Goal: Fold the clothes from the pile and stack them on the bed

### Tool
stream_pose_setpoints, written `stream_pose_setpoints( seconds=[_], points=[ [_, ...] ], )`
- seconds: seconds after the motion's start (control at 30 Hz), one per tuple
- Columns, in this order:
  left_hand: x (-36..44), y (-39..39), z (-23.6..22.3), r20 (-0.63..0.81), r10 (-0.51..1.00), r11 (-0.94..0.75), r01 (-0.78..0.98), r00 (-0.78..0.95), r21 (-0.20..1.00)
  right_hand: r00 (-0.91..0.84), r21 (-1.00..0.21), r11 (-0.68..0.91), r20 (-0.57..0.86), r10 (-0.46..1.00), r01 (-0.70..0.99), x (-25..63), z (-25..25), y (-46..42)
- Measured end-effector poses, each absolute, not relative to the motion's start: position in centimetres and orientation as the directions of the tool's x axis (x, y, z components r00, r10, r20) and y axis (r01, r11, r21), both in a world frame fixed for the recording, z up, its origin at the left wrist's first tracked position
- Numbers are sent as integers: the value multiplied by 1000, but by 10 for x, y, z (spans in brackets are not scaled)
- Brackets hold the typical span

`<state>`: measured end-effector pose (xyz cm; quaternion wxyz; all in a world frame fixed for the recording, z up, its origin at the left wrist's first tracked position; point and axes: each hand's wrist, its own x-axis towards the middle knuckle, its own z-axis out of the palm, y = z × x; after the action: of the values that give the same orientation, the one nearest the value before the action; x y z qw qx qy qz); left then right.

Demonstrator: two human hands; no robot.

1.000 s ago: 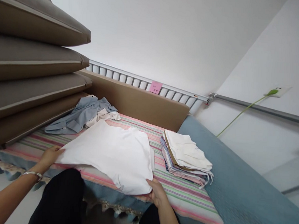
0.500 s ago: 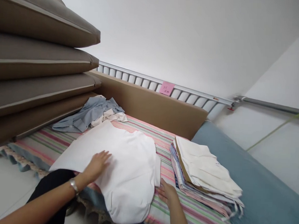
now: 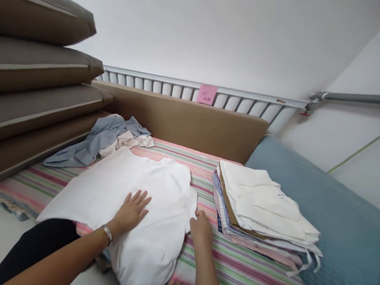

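A white shirt (image 3: 96, 193) lies spread over the striped cloth, its near part hanging over the front edge. My left hand (image 3: 132, 211), with a silver bracelet at the wrist, rests flat on the middle of it, fingers apart. At the shirt's right edge, my right hand (image 3: 202, 227) has its fingers closed on the fabric; the fingertips are partly hidden. To the right of that hand is a stack of folded clothes (image 3: 259, 200), with white garments on top and checked, striped and pink ones below.
Crumpled blue and cream clothes (image 3: 105, 139) lie at the back left. Brown cushions (image 3: 37, 102) are piled high at the left. A brown padded board (image 3: 184, 121) stands along the back, below a pink note (image 3: 207, 94). Blue fabric (image 3: 302, 177) covers the right side.
My right hand has closed on the shirt's right edge from being open beside it. My left hand has settled flat on the shirt. The view has shifted slightly.
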<state>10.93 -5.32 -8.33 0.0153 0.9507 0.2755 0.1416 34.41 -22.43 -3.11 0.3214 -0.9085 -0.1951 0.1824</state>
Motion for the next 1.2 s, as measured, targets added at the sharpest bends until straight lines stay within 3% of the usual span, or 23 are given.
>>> stream_pose_setpoints(
  seconds=[0.23,0.43,0.5,0.57,0.67,1.0,1.2],
  points=[
    [119,-54,-70,200,563,-826,556,802,95,829,-721,-658,-218,515,219,352,-42,-225],
    [164,-77,-55,162,461,-885,439,872,154,825,-769,-516,28,564,378,315,-25,-215],
    [173,-84,-61,130,442,-893,422,888,154,745,-719,-421,200,637,553,290,-22,-205],
    [174,-87,-69,134,415,-906,395,900,148,580,-595,-315,326,746,740,264,-24,-192],
    [168,-84,-79,162,359,-929,335,919,159,417,-444,-252,326,848,860,239,-31,-176],
    [164,-81,-80,182,378,-923,355,908,147,458,-455,-316,245,855,833,246,-27,-177],
    [164,-84,-74,233,398,-917,376,887,136,562,-602,-284,339,755,746,263,-10,-200]
  ],
)
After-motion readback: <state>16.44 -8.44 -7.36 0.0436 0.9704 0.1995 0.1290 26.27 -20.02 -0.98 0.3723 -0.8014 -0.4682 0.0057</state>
